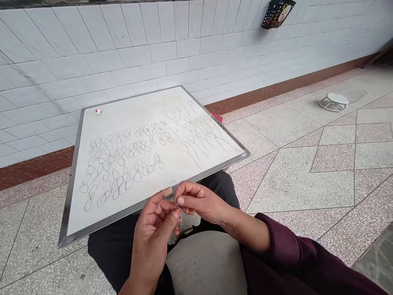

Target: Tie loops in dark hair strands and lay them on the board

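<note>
Between my two hands, over my lap at the table's near edge, is a thin looped wire [174,183]. My left hand [156,225] pinches its lower part between thumb and fingers, with a tan band around one finger. My right hand [199,200] pinches the same wire just above, thumb against forefinger. One loop rises above the fingertips and another hangs below; the crossing is partly hidden. Past my hands, the white table [138,102] bears rows of figure-eight wire loops [123,184] at left and single-loop wires with long tails [199,139] at right.
A small white-and-red object [98,112] sits at the table's far left corner. The table's metal rim [123,215] runs close before my hands. A white-tiled wall [138,37] stands behind, with a dark patterned holder [278,14] hanging on it. A low round stool [334,101] is on the floor at right.
</note>
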The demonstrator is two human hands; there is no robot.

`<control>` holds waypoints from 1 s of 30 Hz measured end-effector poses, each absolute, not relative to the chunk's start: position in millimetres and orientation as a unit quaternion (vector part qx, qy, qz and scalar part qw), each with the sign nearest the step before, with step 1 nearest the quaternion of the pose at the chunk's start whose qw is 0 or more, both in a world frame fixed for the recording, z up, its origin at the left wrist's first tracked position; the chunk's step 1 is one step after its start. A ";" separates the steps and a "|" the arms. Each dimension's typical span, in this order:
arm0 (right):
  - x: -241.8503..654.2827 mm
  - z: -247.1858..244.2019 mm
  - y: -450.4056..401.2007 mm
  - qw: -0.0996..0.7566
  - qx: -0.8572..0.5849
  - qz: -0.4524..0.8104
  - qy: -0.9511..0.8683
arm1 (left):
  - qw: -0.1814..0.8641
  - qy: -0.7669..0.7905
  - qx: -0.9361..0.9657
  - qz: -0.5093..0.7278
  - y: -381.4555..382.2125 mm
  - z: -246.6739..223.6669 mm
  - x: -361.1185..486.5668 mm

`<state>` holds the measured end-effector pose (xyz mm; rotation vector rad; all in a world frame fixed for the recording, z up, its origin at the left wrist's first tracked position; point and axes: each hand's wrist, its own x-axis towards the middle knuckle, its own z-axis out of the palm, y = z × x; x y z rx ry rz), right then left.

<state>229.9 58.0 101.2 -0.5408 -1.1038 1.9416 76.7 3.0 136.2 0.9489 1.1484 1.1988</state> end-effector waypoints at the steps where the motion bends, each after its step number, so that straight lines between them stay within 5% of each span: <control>1: 229.8 102.1 57.7 0.410 -0.219 0.768 -0.440 | 0.578 0.489 0.404 0.513 2.9 136.0 76.8; 19: 228.8 104.9 56.7 0.406 -0.239 0.764 -0.441 | 0.646 0.455 0.342 0.508 5.7 133.8 72.8; 30: 227.9 98.7 57.8 0.435 -0.293 0.730 -0.438 | 0.602 0.493 0.323 0.539 7.0 128.0 71.3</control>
